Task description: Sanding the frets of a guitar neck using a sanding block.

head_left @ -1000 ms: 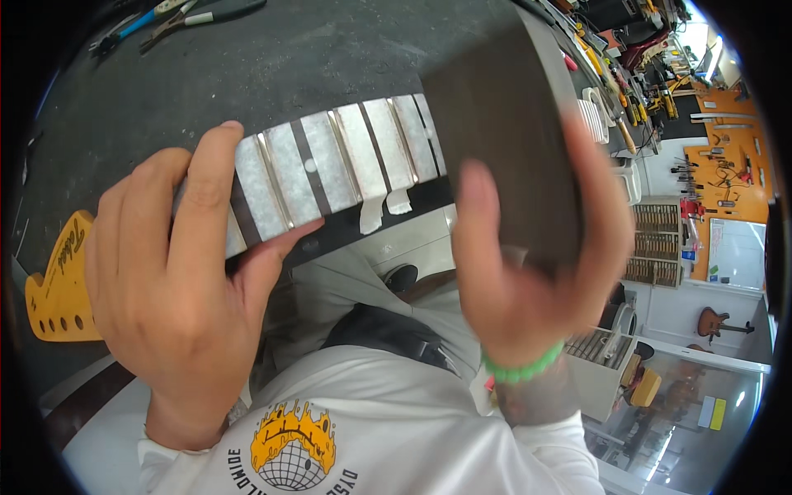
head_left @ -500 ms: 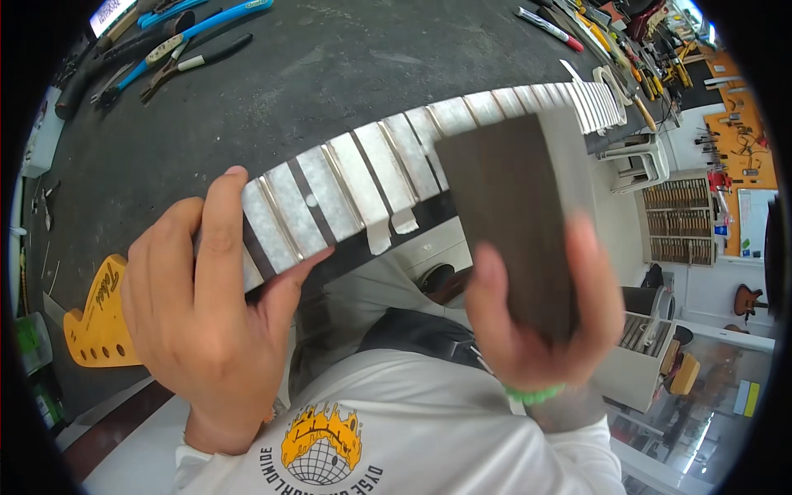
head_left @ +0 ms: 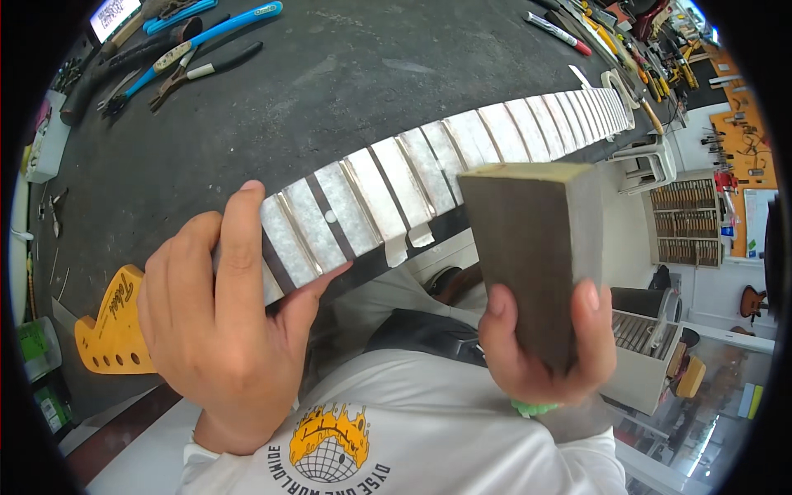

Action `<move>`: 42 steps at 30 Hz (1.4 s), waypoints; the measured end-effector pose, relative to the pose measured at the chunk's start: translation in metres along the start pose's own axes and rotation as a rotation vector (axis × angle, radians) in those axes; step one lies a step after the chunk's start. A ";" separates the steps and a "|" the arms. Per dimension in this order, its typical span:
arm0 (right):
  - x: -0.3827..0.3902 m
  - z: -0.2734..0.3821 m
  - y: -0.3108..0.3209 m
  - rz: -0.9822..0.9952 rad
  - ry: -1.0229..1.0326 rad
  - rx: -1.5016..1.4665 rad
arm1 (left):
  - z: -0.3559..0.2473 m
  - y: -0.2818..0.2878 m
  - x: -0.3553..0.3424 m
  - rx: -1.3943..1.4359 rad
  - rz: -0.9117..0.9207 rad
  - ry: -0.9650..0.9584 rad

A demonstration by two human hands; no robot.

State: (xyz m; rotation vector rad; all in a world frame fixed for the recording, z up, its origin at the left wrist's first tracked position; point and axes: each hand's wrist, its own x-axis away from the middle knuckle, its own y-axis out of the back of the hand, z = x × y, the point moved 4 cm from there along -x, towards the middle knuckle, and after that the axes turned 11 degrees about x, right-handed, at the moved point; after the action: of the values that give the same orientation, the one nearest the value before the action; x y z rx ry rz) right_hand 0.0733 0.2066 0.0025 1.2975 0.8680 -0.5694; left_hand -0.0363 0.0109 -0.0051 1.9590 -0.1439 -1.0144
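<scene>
My left hand (head_left: 223,322) wraps round a guitar neck (head_left: 425,169) near its nut end, the fingers over the far edge and the thumb under the near one. Pale masking tape covers the fretboard between the metal frets, and loose tape ends (head_left: 398,250) hang from the near edge. Beyond that hand, at the left, shows the yellow headstock (head_left: 115,334). My right hand (head_left: 528,389) grips the lower end of a dark rectangular sanding block (head_left: 524,247) between thumb and fingers. The block is raised over the near side of the neck; whether they touch I cannot tell.
The neck runs along a dark workbench (head_left: 330,74). Pliers (head_left: 223,62) and a blue-handled brush (head_left: 206,37) lie at the far left. A marker (head_left: 557,33) and many hand tools crowd the far right. A white stool (head_left: 648,161) stands beyond the bench edge.
The sanding block has dropped slightly toward me and tipped, so its yellowish end face now shows; its motion blur has gone. My left hand keeps its hold while the whole view has shifted a little.
</scene>
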 end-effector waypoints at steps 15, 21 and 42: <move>-0.016 0.000 0.001 0.050 -0.125 0.050 | 0.001 -0.003 -0.001 -0.005 -0.013 -0.005; -0.073 -0.018 -0.047 0.155 -0.151 0.116 | 0.005 -0.007 -0.003 -0.019 -0.018 0.014; -0.029 -0.035 0.011 0.166 -0.036 -0.111 | 0.002 -0.002 -0.007 -0.045 0.016 0.014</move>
State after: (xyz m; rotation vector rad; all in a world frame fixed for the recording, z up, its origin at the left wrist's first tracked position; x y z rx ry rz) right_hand 0.0578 0.2396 0.0315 1.2414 0.7442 -0.4070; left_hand -0.0427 0.0144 -0.0029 1.9212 -0.1274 -0.9855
